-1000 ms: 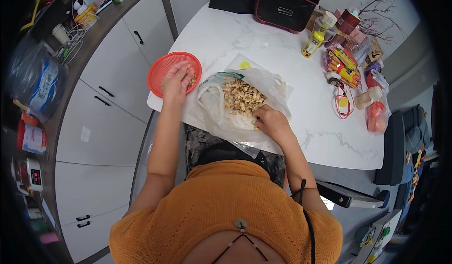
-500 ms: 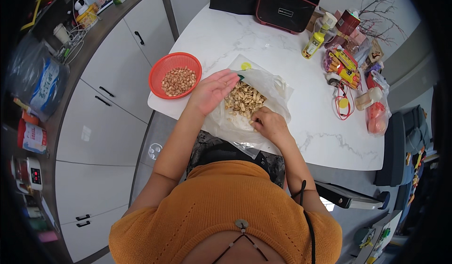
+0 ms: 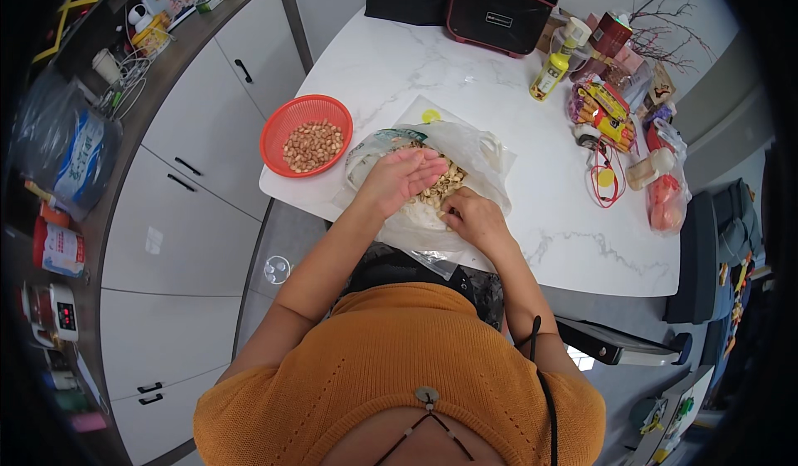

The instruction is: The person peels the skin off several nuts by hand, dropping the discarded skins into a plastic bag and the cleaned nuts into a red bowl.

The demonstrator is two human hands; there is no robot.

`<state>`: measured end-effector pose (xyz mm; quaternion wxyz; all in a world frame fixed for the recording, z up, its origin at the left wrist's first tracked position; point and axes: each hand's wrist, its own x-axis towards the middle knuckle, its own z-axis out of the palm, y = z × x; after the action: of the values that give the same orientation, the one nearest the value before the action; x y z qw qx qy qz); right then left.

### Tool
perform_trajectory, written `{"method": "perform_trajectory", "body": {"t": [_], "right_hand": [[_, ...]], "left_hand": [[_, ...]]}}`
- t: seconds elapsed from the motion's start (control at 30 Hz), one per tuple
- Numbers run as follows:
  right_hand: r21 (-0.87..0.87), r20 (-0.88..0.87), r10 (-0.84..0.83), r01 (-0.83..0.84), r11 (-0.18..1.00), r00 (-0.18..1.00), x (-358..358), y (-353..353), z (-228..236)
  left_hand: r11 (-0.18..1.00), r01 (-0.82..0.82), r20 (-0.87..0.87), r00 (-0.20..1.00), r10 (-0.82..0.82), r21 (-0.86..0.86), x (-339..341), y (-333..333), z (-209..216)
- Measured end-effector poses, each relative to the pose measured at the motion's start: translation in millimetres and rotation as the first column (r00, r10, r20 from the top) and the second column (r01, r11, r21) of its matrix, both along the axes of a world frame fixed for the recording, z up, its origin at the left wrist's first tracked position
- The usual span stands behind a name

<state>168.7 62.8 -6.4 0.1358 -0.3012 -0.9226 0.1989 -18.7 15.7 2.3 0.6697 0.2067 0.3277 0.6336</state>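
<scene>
Spread out on the white table lies a translucent plastic bag (image 3: 482, 157), its mouth open over a heap of peanut shells (image 3: 449, 182). Over the bag's left part, my left hand (image 3: 401, 182) is held palm up with fingers stretched out, hiding part of the heap. Nothing shows in that palm. At the heap's near right edge, my right hand (image 3: 475, 218) has its fingers curled in a pinch; whatever they hold is hidden. Left of the bag stands a red plastic basket (image 3: 273, 152) with shelled peanuts (image 3: 314, 146) in it.
A black appliance with red trim (image 3: 503, 17) stands at the table's back. Along the right side are a yellow bottle (image 3: 550, 75), packaged snacks (image 3: 605, 115), a red cord (image 3: 617, 200) and a bag of round red things (image 3: 665, 207). White cabinets (image 3: 179, 225) line the left.
My left hand has moved right and slightly down, from the bag's left rim to over the shells, uncovering that rim. My right hand has hardly moved.
</scene>
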Motion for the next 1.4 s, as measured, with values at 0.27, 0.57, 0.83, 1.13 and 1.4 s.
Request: {"method": "perform_trajectory", "body": {"t": [0.27,0.57,0.83,1.13,1.4], "right_hand": [[-0.007,-0.011,0.001,-0.001,1.0,1.0,0,0,0],[-0.011,0.029,-0.02,0.02,1.0,0.999,-1,-1,2],[0.005,-0.026,-0.024,0.024,1.0,0.999,-2,-2,2],[-0.687,-0.344,-0.252,-0.059,0.725,0.904,-8,11,-12],[-0.833,-0.373,-0.324,-0.16,0.53,0.869,-17,11,-8]], "left_hand": [[0.998,-0.045,0.105,0.993,0.049,-0.04,4,5,-8],[0.997,-0.055,0.032,0.998,0.057,-0.052,7,7,-14],[0.999,-0.031,-0.336,0.942,0.015,-0.042,13,1,2],[0.901,-0.407,-0.625,0.666,0.406,0.152,-24,-7,22],[0.68,-0.601,-0.823,0.064,0.565,0.421,-117,-20,3]]}}
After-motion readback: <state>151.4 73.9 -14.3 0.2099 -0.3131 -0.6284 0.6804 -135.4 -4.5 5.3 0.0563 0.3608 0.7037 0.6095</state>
